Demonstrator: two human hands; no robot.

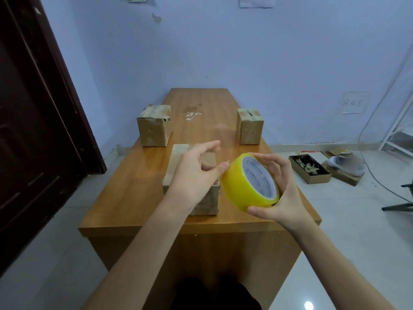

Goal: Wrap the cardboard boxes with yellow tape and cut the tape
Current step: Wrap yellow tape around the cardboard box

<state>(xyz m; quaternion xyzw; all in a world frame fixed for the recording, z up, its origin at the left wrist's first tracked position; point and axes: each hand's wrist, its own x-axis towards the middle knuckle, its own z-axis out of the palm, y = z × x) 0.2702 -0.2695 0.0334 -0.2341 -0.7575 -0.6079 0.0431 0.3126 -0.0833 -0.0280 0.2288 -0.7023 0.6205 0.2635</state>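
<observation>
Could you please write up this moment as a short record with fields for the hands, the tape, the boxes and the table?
right hand: right hand grips the yellow tape roll above the table's near end
left hand: left hand picks at the roll's edge with its thumb
boxes: near box partly behind the left hand; far left box; far right box
table: wooden table
cutting tool: none visible

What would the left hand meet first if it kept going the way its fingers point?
The left hand points right, its thumb tip already at the yellow tape roll held by the right hand, so it would probably meet the roll's rim first; depth is unclear.
</observation>
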